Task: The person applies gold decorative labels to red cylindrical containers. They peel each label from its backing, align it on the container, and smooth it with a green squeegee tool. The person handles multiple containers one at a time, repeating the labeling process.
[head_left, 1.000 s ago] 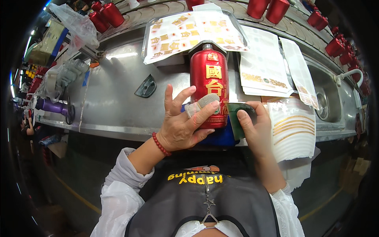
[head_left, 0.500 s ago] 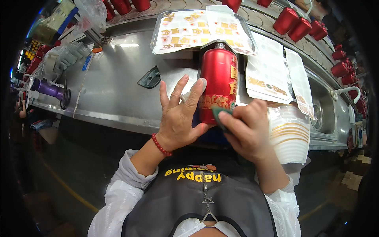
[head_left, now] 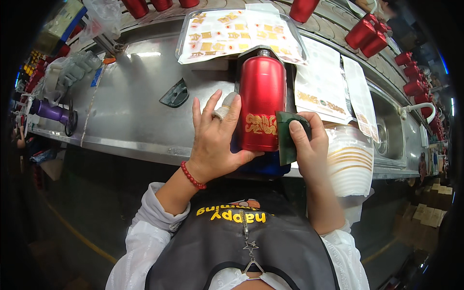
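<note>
A glossy red bottle [head_left: 262, 96] with a gold pattern near its base lies in a dark cradle [head_left: 290, 89], its neck pointing away from me. My left hand [head_left: 215, 130] braces it, with the thumb at its base and the index finger along its left side. The fingers are spread, and grey covers are on some of them. Between thumb and fingers, my right hand [head_left: 311, 142] grips a flat dark green scraper [head_left: 288, 137], whose straight edge is against the bottle's right side. A similar dark green piece [head_left: 176, 93] lies on the metal table [head_left: 130, 106] to the left.
Sheets of gold decals [head_left: 217, 36] cover a tray behind the bottle. More decal sheets [head_left: 319, 82] lie to the right, above a stack of curved white sheets [head_left: 350, 164]. A sink [head_left: 394, 130] is farther right. Red bottles [head_left: 366, 35] stand on a conveyor [head_left: 326, 21] at the back.
The bottle has rolled, taking the gold characters on its right side out of sight. My right hand has moved right with the scraper, which now shows more fully. My left hand stays at the bottle.
</note>
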Tool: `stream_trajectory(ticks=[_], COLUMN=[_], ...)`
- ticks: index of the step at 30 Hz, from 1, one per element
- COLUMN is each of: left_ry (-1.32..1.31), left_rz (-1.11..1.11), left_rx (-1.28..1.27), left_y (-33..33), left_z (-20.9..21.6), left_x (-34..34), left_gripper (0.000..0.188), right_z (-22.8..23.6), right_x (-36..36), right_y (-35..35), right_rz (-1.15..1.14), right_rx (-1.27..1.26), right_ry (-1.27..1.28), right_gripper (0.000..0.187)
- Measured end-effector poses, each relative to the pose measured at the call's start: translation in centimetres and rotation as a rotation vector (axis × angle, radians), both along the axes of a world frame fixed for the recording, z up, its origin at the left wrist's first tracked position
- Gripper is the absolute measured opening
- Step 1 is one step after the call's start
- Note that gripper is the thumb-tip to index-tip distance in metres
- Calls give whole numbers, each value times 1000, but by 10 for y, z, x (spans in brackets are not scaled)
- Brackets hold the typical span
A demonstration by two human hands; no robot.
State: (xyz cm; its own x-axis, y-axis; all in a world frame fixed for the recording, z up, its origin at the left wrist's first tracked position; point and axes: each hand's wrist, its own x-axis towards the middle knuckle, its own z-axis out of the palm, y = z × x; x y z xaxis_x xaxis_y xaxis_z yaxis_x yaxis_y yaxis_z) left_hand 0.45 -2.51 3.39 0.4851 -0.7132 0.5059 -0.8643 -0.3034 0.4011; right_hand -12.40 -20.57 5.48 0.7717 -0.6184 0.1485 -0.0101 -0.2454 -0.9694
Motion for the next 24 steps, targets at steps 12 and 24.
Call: stream_trajectory(ticks=[12,24], left_ry=[-105,154], left_rz=[16,-56], left_rx=[-39,-106], left_y=[-2,-1], left_z=[9,-13], left_x=[-1,-3], left_gripper=[97,106], right_z=[51,60], right_x=[31,26], right_y=[27,26], right_rz=[117,133], right_rx=[-605,-457], right_ry=[171,166], right_gripper=[31,31])
